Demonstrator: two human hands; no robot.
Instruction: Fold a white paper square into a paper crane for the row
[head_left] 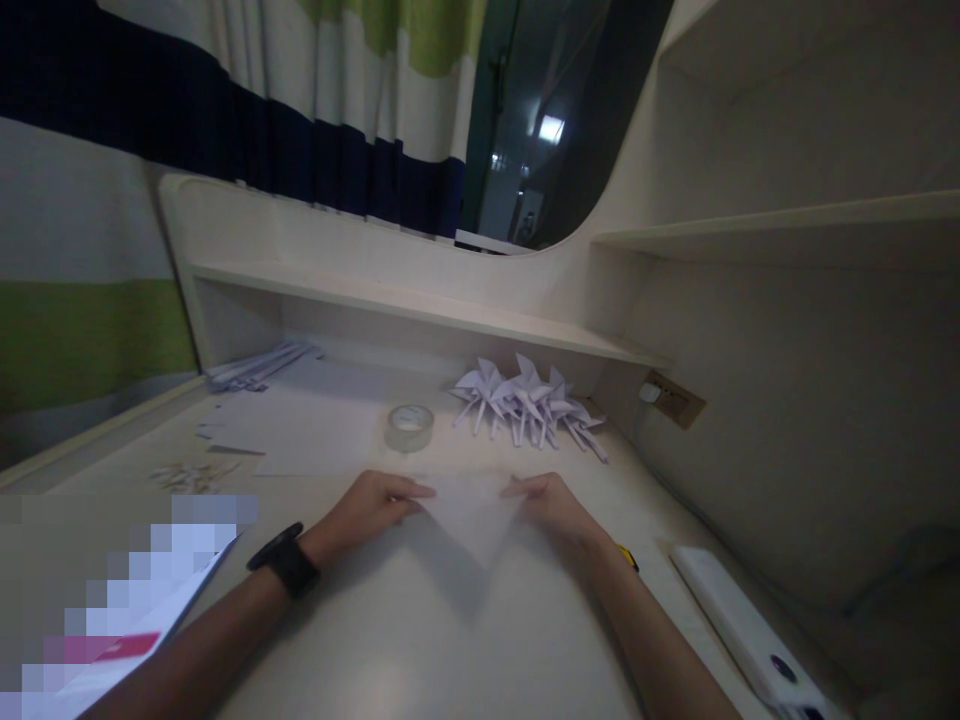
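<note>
A sheet of white paper folded into a triangle (474, 515) is held up between my two hands, its point hanging downward over the desk. My left hand (379, 503) pinches its left corner between thumb and fingers; a black watch (285, 560) is on that wrist. At the opposite corner, my right hand (547, 500) grips the paper the same way. Just beyond the paper stands a roll of clear tape (409, 429). Behind and to the right lies a cluster of white paper pinwheels (525, 400) with rolled paper sticks.
White paper sheets (307, 415) lie at the back left, with rolled paper sticks (262, 367) behind them. Small scattered bits (196, 475) are nearer. A long white device (739, 625) lies on the right. A plug (649, 393) sits in the wall socket. A low shelf (420, 305) runs along the back.
</note>
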